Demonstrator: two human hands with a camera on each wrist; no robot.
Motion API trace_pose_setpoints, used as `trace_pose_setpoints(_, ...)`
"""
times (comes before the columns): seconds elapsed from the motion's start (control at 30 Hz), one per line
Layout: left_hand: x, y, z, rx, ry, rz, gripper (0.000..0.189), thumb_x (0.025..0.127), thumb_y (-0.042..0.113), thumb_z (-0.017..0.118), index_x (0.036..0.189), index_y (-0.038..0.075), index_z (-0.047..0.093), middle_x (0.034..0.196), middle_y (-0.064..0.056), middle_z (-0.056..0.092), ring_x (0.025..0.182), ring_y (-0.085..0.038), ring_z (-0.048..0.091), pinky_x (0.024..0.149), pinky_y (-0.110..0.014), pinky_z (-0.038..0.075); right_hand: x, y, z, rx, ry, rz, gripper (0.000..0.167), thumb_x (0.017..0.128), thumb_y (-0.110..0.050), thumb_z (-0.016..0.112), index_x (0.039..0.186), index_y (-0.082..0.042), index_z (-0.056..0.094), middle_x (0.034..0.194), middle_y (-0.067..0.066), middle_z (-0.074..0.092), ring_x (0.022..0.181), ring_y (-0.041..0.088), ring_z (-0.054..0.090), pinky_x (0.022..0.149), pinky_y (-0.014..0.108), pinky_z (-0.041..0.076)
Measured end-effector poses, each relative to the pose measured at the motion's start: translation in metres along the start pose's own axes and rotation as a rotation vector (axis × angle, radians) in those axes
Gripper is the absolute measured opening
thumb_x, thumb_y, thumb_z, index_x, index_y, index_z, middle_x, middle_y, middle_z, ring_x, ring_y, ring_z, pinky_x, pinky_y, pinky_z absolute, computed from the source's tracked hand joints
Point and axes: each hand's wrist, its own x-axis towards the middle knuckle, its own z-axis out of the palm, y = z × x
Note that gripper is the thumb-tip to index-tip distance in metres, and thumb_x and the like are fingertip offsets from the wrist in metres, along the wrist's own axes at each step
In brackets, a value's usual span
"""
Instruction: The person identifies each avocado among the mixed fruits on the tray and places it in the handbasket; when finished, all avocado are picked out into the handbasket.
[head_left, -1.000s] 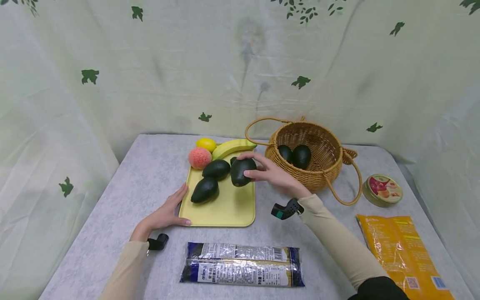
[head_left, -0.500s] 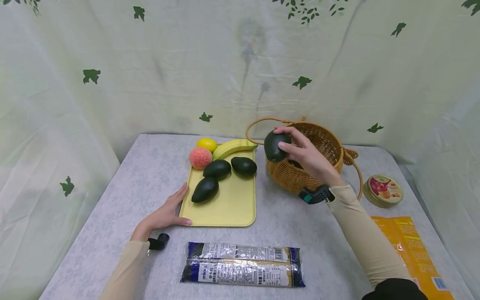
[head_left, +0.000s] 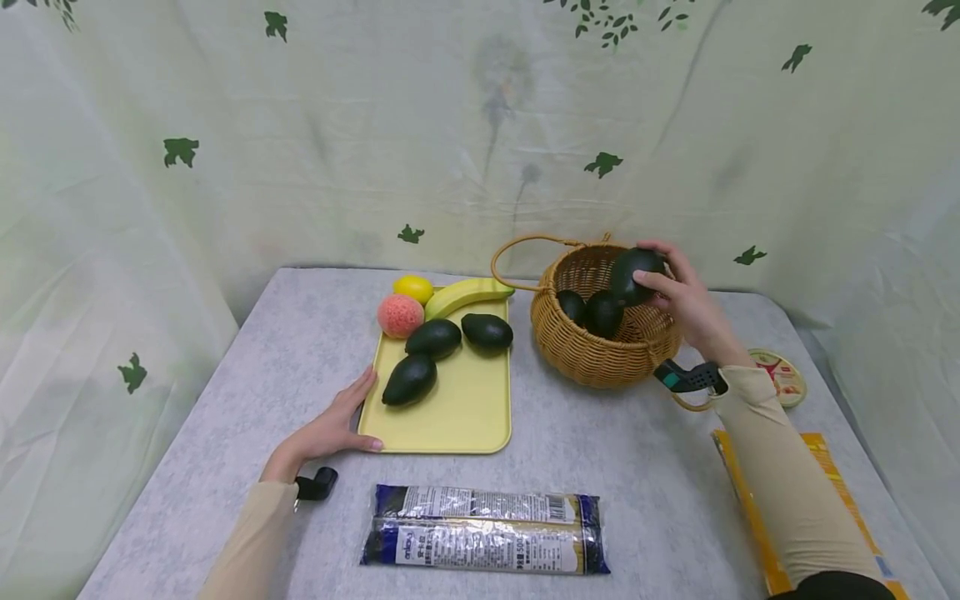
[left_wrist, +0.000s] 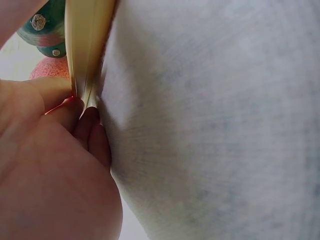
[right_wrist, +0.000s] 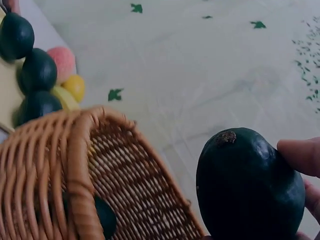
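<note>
My right hand (head_left: pixel 686 304) grips a dark green avocado (head_left: pixel 632 275) between thumb and fingers, over the right part of the wicker basket's mouth. In the right wrist view the held avocado (right_wrist: pixel 245 185) shows its brown stem end. Two more avocados (head_left: pixel 603 315) lie inside the basket (head_left: pixel 592 367). My left hand (head_left: pixel 330 429) rests at the near left corner of the yellow tray (head_left: pixel 457 421), thumb at the front corner and fingers along its side. Close up, fingertips touch the tray's edge (left_wrist: pixel 90 45). On the tray, three avocados (head_left: pixel 411 381) lie apart from the hand.
A banana (head_left: pixel 467 296), a pink round fruit (head_left: pixel 401 316) and a lemon (head_left: pixel 413 288) lie at the tray's far end. A spaghetti packet (head_left: pixel 487 530) lies in front. Right of the basket are a round tin (head_left: pixel 783 379) and an orange bag (head_left: pixel 750 525), both partly behind the right arm.
The right hand has carried an avocado from over the tray, rightward past the basket's left rim, to above the basket's opening. The left hand has stayed at the tray.
</note>
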Motion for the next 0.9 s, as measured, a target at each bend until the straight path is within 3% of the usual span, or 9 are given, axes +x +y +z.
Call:
trace_pose_setpoints(0.2,-0.001,0.001,0.001,0.001,0.003,0.003,0.114,0.075,0.026,0.083,0.151,-0.004,0.004,0.157,-0.022,-0.003,0.139,-0.047,-0.001,0.106,-0.064,0.009,-0.001,0.0,-0.017,-0.005,0.042,-0.003,0.042,0.097,-0.017,0.058,0.135,-0.024,0.045,0.144,0.012,0.019,0.108,0.023,0.05,0.074,0.024,0.051)
trace_pose_setpoints(0.4,-0.002,0.001,0.001,-0.007,0.009,0.009,0.114,0.074,0.025,0.083,0.151,-0.005,0.004,0.157,-0.022,-0.003,0.139,-0.047,-0.001,0.106,-0.064,0.009,0.001,-0.004,-0.026,-0.064,0.029,0.044,0.045,0.096,-0.017,0.059,0.138,-0.02,0.043,0.145,0.012,0.019,0.111,0.026,0.048,0.073,0.026,0.052)
trace_pose_setpoints(0.53,-0.002,0.0,0.002,-0.005,0.009,0.014,0.114,0.074,0.025,0.083,0.151,-0.005,0.004,0.157,-0.023,-0.003,0.139,-0.047,0.0,0.105,-0.064,0.009,0.003,-0.004,-0.028,-0.153,-0.003,0.077,0.051,0.095,-0.019,0.061,0.141,-0.016,0.04,0.148,0.011,0.02,0.113,0.027,0.047,0.077,0.027,0.052)
trace_pose_setpoints(0.73,-0.002,-0.003,0.002,-0.008,0.008,0.014,0.115,0.074,0.025,0.083,0.151,-0.004,0.004,0.157,-0.022,-0.003,0.139,-0.047,0.0,0.105,-0.064,0.009,0.008,-0.001,-0.022,-0.284,-0.073,0.126,0.055,0.094,-0.018,0.064,0.143,-0.013,0.04,0.148,0.008,0.027,0.103,0.02,0.055,0.077,0.03,0.05)
trace_pose_setpoints(0.9,-0.001,-0.004,0.002,-0.004,0.009,0.015,0.115,0.074,0.025,0.084,0.151,-0.003,0.004,0.157,-0.021,-0.003,0.139,-0.046,-0.001,0.105,-0.064,0.009,0.013,0.003,-0.011,-0.374,-0.158,0.123,0.054,0.092,-0.013,0.065,0.142,-0.011,0.044,0.145,0.011,0.033,0.11,0.03,0.051,0.081,0.038,0.048)
